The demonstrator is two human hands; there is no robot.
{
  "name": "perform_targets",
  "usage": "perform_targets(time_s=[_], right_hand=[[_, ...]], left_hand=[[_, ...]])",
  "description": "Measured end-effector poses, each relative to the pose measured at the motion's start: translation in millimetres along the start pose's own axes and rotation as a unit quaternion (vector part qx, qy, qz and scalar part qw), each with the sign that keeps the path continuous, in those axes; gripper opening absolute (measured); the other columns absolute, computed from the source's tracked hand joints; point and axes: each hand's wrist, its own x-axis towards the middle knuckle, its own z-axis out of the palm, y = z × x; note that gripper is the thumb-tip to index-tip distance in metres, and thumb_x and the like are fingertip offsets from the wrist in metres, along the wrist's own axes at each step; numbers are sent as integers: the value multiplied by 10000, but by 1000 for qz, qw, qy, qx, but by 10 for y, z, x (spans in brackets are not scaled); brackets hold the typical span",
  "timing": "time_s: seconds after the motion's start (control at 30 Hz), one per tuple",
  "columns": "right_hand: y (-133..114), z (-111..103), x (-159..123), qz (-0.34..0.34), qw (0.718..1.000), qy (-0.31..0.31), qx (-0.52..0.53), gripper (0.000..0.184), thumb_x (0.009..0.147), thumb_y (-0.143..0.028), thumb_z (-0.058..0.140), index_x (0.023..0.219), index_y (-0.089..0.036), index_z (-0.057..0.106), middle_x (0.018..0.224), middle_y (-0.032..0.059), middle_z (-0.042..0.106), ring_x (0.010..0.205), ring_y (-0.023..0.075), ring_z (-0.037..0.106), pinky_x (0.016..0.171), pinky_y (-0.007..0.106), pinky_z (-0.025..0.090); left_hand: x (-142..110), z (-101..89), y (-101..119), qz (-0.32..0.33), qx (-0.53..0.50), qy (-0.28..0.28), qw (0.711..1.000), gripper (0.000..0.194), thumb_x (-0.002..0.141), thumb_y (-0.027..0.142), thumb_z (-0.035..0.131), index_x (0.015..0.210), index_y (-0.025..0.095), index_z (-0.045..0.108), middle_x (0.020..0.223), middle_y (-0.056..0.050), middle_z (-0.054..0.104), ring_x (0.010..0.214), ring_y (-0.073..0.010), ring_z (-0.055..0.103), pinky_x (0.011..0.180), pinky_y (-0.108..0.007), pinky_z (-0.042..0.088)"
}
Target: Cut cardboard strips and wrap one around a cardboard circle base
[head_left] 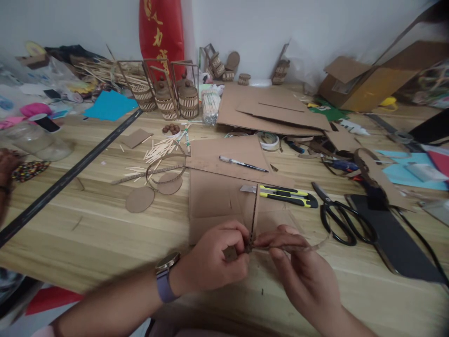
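Note:
My left hand point(220, 255), with a watch on its wrist, pinches the end of a narrow cardboard strip point(255, 210) that stands up from the fingertips. My right hand point(305, 267) is closed around a thin length of cardboard strip point(321, 243) running off to the right. Both lengths meet between the two hands; whether they are one bent strip or two, I cannot tell. Just beyond lie a cardboard sheet point(210, 196), a yellow and black utility knife point(287, 194) with its blade out, and a pen point(242, 164). Black-handled scissors point(345, 220) rest to the right.
Cardboard discs point(140, 200), a curled strip point(149, 175) and small sticks point(163, 150) lie left. Behind stand stick-walled baskets point(189, 100) with tall handles. A black bar point(77, 171) crosses the table. Stacked cardboard point(266, 112) lies at the back; another person's hand point(9, 161) shows far left.

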Motion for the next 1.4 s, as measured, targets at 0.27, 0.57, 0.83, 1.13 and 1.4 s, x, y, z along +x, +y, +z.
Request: perform_targets(time_s=[0.27, 0.57, 0.83, 1.13, 1.4], right_hand=[[-20, 5, 9, -68, 998, -4, -16, 67, 965, -199, 497, 971, -261, 521, 829, -13, 746, 756, 161, 718, 797, 350, 508], [7, 73, 0, -104, 994, -35, -24, 124, 928, -131, 553, 1008, -221, 584, 947, 44, 730, 868, 169, 695, 776, 327, 527], [20, 14, -22, -70, 997, -38, -13, 146, 873, -113, 558, 944, -239, 578, 931, 26, 756, 817, 182, 708, 799, 374, 518], [-9, -16, -12, 10, 1000, -14, 14, 109, 934, -180, 512, 973, -277, 540, 848, -16, 753, 802, 172, 693, 717, 302, 538], [-6, 4, -30, -70, 997, -33, 18, 188, 875, -99, 510, 977, -258, 509, 899, 11, 754, 802, 167, 714, 821, 360, 523]], left_hand=[[7, 10, -22, -73, -14, -11, 997, 195, 819, 266, 641, 693, 177, 522, 756, 8, 534, 722, -130, 511, 661, -239, 376], [-5, 2, 13, -40, 27, 16, 999, 163, 764, 103, 542, 683, 189, 431, 826, -2, 496, 754, -124, 493, 680, -229, 387], [-14, 0, 71, -35, 30, 0, 999, 156, 775, 121, 501, 680, 196, 403, 811, -14, 500, 751, -140, 492, 669, -249, 383], [6, -13, 64, -7, -6, -14, 1000, 181, 770, 111, 513, 656, 194, 399, 830, -26, 545, 757, -137, 512, 692, -250, 400], [14, -12, -4, -56, -4, -8, 998, 220, 824, 271, 622, 679, 182, 481, 750, 12, 488, 705, -125, 476, 641, -238, 365]])
